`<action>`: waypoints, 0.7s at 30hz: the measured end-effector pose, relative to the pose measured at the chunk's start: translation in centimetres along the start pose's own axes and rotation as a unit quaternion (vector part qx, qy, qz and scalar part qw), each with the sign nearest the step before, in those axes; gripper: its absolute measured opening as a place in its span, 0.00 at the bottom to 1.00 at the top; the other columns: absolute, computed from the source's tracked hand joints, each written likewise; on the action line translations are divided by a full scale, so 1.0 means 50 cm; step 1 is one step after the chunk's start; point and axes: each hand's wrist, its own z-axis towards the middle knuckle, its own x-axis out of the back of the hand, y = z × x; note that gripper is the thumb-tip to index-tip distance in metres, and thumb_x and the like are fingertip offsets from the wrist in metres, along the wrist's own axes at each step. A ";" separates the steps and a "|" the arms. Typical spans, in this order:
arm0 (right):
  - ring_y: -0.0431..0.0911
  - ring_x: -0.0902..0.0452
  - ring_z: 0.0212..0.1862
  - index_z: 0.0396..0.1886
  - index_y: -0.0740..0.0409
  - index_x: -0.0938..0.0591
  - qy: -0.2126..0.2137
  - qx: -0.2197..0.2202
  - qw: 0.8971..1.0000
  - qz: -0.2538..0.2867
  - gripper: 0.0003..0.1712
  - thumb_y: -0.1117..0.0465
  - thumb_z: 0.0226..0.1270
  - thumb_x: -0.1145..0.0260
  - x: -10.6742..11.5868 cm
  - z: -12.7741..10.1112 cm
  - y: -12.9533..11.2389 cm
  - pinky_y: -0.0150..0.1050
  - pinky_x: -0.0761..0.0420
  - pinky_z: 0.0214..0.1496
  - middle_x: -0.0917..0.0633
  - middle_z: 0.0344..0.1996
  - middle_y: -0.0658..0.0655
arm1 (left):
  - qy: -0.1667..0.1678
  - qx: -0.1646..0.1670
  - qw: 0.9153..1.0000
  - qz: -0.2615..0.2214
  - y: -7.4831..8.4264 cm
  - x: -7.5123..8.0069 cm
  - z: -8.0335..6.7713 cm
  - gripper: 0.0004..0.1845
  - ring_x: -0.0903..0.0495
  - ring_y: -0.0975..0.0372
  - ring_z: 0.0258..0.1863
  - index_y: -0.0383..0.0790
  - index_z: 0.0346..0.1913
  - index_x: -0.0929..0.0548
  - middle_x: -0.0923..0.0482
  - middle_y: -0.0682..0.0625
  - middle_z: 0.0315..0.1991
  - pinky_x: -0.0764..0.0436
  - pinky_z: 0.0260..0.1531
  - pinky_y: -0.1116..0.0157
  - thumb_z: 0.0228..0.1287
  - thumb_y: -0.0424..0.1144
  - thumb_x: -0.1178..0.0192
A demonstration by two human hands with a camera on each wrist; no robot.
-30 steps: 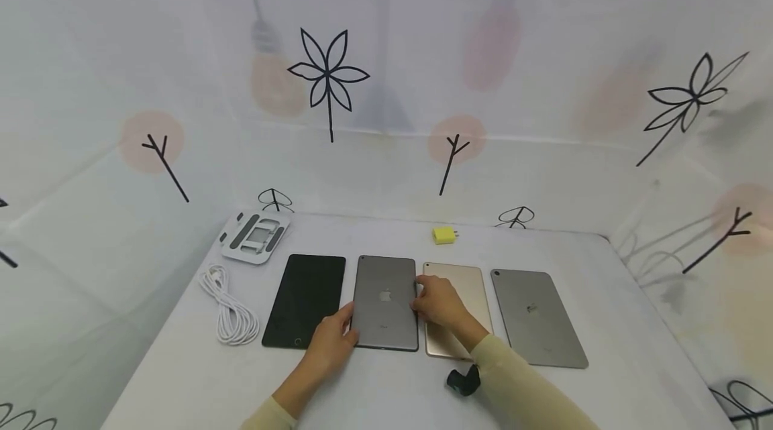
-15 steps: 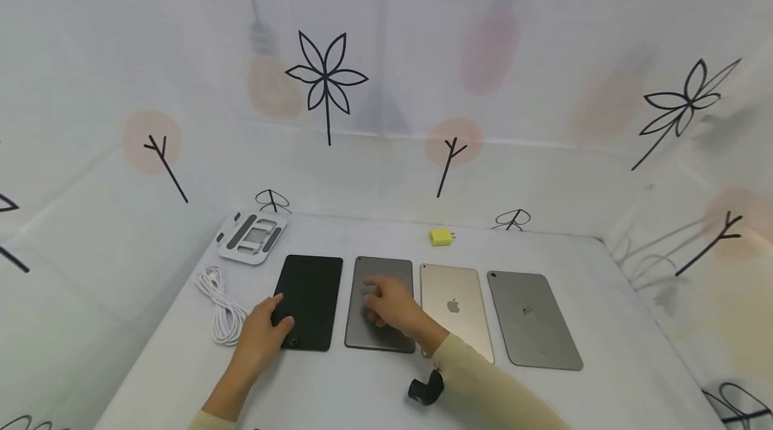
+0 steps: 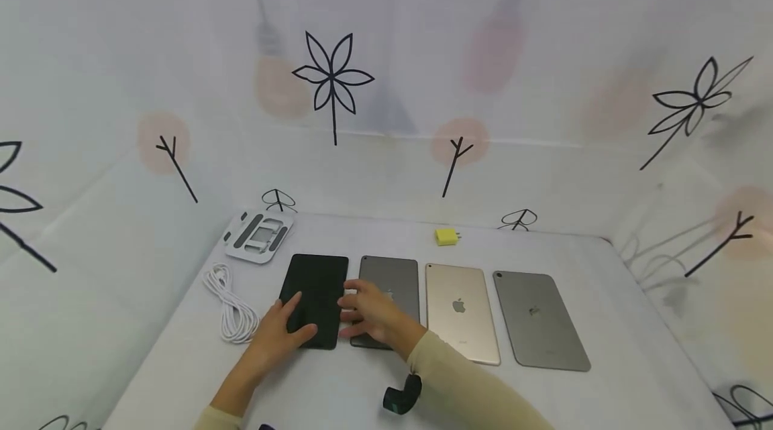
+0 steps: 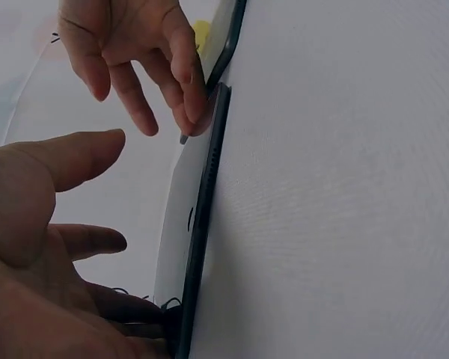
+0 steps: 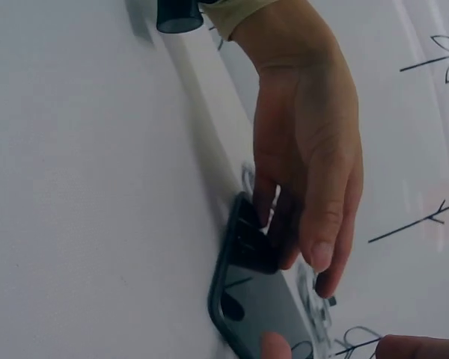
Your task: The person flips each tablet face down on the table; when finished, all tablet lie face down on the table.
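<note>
A tablet with its black screen up (image 3: 317, 289) lies leftmost in a row of tablets on the white table. My left hand (image 3: 273, 336) is at its left side, thumb and index spread over the screen. At the right edge is my right hand (image 3: 376, 312), fingers loosely spread, partly covering a dark grey tablet (image 3: 401, 276) that lies back up. In the left wrist view, the left hand's fingers (image 4: 82, 239) reach the black tablet's edge (image 4: 202, 217), right fingertips close to its far end. The right wrist view shows the left hand (image 5: 307, 142) at the glossy screen (image 5: 266, 307).
To the right lie a gold tablet (image 3: 461, 333) and another grey tablet (image 3: 543, 329), both back up. A coiled white cable (image 3: 235, 316) and a white folded stand (image 3: 258, 237) are at the left. A yellow charger plug (image 3: 446, 237) sits at the back.
Both hands have moved left from the dark grey tablet to the black one. My left hand arrived first; the right has since crossed over the grey tablet to the black tablet's right edge.
</note>
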 end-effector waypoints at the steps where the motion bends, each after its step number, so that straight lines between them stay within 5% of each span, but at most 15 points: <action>1: 0.63 0.24 0.59 0.76 0.64 0.38 -0.001 -0.001 1.000 0.006 0.37 0.64 0.71 0.37 -0.001 0.000 0.002 0.59 0.15 0.49 0.27 0.65 0.69 | 0.000 -0.005 1.000 -0.002 0.000 0.001 0.001 0.46 0.51 0.27 0.75 0.39 0.79 0.40 0.51 0.20 0.75 0.41 0.65 0.27 0.66 0.55 0.33; 6: 0.58 0.22 0.52 0.77 0.68 0.41 0.001 0.001 0.999 0.041 0.37 0.66 0.73 0.39 -0.001 0.003 0.010 0.50 0.13 0.46 0.26 0.61 0.69 | -0.001 -0.005 1.000 -0.012 0.001 0.001 0.004 0.49 0.53 0.30 0.77 0.43 0.80 0.41 0.47 0.25 0.76 0.43 0.65 0.27 0.63 0.61 0.33; 11: 0.48 0.20 0.42 0.73 0.71 0.34 -0.040 0.017 0.992 0.117 0.29 0.68 0.75 0.43 -0.004 0.011 0.015 0.39 0.15 0.41 0.20 0.51 0.64 | 0.000 -0.009 1.000 0.009 0.018 -0.005 0.007 0.51 0.45 0.25 0.72 0.44 0.79 0.38 0.49 0.18 0.73 0.35 0.61 0.27 0.59 0.65 0.32; 17: 0.52 0.18 0.51 0.76 0.65 0.34 -0.116 0.037 0.979 0.164 0.31 0.71 0.74 0.46 -0.021 0.015 0.020 0.47 0.14 0.53 0.22 0.63 0.68 | -0.023 -0.005 0.999 -0.026 0.024 0.007 0.004 0.50 0.57 0.28 0.76 0.46 0.80 0.39 0.47 0.24 0.76 0.44 0.65 0.26 0.59 0.64 0.32; 21: 0.52 0.18 0.52 0.78 0.59 0.36 -0.126 0.026 0.974 0.185 0.34 0.71 0.73 0.45 -0.032 0.010 0.019 0.47 0.15 0.53 0.27 0.70 0.67 | -0.042 -0.010 0.997 -0.067 0.018 0.024 0.001 0.49 0.51 0.34 0.77 0.47 0.80 0.40 0.44 0.30 0.77 0.42 0.69 0.31 0.61 0.62 0.33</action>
